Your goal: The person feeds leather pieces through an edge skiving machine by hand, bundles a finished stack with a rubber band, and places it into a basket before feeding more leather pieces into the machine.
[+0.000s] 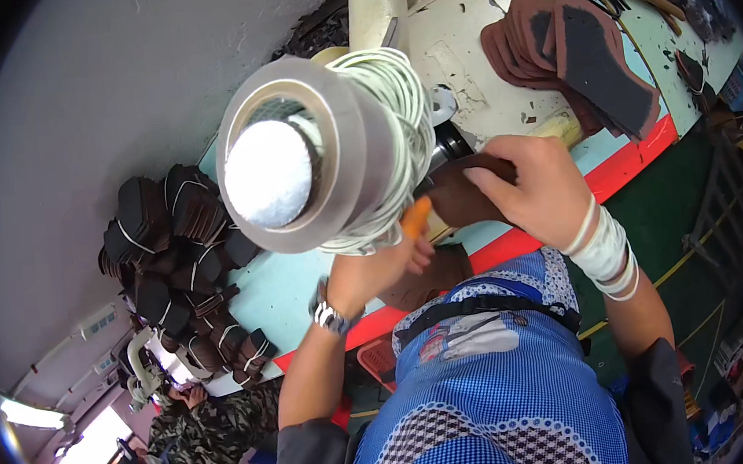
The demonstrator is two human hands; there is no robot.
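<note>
My right hand [537, 189] pinches the edge of a dark brown leather-like piece [465, 194] between thumb and fingers. White elastic bands [608, 255] circle that wrist. My left hand [375, 274], slightly blurred, is partly hidden by a grey round machine part [341, 137] with a bright disc [269, 174]. An orange tapered thing [417, 216] sits at its fingers; whether it is worn or held I cannot make out. Beside the left fingers lies another brown piece [433, 278]. Loops of white cord-like bands [404, 96] hang around the machine part.
Fanned brown pieces with dark faces [599, 57] lie at the upper right of the table. Banded bundles of dark pieces [181, 257] are heaped at left. Red tape [630, 161] runs along the table's near edge. Another person in camouflage [208, 436] works at lower left.
</note>
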